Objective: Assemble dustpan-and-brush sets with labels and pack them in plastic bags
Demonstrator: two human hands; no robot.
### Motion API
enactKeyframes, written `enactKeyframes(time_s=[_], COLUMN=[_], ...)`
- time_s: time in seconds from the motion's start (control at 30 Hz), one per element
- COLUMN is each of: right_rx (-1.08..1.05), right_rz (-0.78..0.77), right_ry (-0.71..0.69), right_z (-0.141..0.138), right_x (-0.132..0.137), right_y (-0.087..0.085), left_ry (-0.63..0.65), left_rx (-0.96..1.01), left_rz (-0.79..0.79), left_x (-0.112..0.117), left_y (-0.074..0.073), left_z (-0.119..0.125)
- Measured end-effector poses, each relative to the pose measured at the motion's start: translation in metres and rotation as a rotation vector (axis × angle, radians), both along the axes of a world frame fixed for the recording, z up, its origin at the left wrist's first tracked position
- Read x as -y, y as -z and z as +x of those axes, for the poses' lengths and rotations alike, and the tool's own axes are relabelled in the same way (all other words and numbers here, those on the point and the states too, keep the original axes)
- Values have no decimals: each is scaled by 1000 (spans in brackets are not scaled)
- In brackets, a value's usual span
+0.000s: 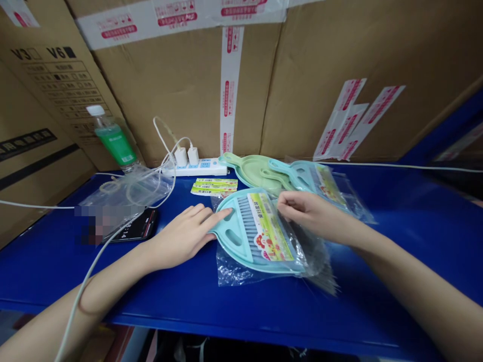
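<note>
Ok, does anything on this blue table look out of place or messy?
Yes, the white cable: it straggles across the phone and in front of the left forearm, where it might snag. Nothing looks spilled.

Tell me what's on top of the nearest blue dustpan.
A blue brush lies on the dustpan, with a printed card over its bristles. The left hand has a finger over the brush. The pan surface beneath is hidden.
</note>
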State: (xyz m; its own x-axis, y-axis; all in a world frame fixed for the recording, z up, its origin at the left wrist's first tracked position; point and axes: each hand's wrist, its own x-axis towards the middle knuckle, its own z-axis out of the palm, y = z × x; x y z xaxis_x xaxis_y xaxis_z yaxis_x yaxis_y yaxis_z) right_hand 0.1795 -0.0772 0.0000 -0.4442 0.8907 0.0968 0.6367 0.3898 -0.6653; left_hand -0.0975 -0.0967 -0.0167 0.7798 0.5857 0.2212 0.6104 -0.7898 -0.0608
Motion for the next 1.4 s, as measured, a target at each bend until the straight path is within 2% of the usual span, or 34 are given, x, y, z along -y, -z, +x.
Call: enactKeyframes(time_s=[0.17, 0.27, 0.33, 0.4, 0.47, 0.57, 0.67, 0.73, 0.8, 0.97, 1.1, 1.2, 1.3, 1.4], right_rx=[-279, -358, -351, -289, -167, -28, -26, -11, 32, 34, 59, 55, 66, 116], right_rz=[-229, -258, -171, -41, 18, -32, -94, -83, 13, 282, 458, 453, 361, 313], right_ry=[-22, -69, -55, 39, 110, 110, 66, 33, 43, 191, 162, 41, -52, -62], right_z=[3, 5, 5, 3, 0, -3, 1, 8, 16, 21, -6, -40, -76, -106], right_x=[-5, -9, -11, -11, -9, -6, -6, -9, -11, -18, -28, -44, -67, -90], right_y=[1, 3, 6, 10, 14, 18, 15, 11, 7, -5, -23, -33, -28, -11], left_ry=[5, 6, 11, 13, 17, 21, 16, 16, 23, 40, 57, 57, 38, 29], left_rx=[0, -1, 5, 16, 22, 20, 14, 14, 13, -12, -63, -134, -201, -246], left_rz=[0, 4, 0, -3, -8, -17, -27, -34, -38, -57, -72, -54, -46, -55], left_x=[0, 0, -1, 0, 1, 3, 3, 2, 2, 7, 12, 14, 14, 15], left_y=[0, 0, 0, -1, -1, -2, -1, -1, -1, -3, -7, -7, -6, -5], left_z=[0, 0, 1, 1, 1, 1, 1, 1, 1, 1, 2, 4, 5, 6])
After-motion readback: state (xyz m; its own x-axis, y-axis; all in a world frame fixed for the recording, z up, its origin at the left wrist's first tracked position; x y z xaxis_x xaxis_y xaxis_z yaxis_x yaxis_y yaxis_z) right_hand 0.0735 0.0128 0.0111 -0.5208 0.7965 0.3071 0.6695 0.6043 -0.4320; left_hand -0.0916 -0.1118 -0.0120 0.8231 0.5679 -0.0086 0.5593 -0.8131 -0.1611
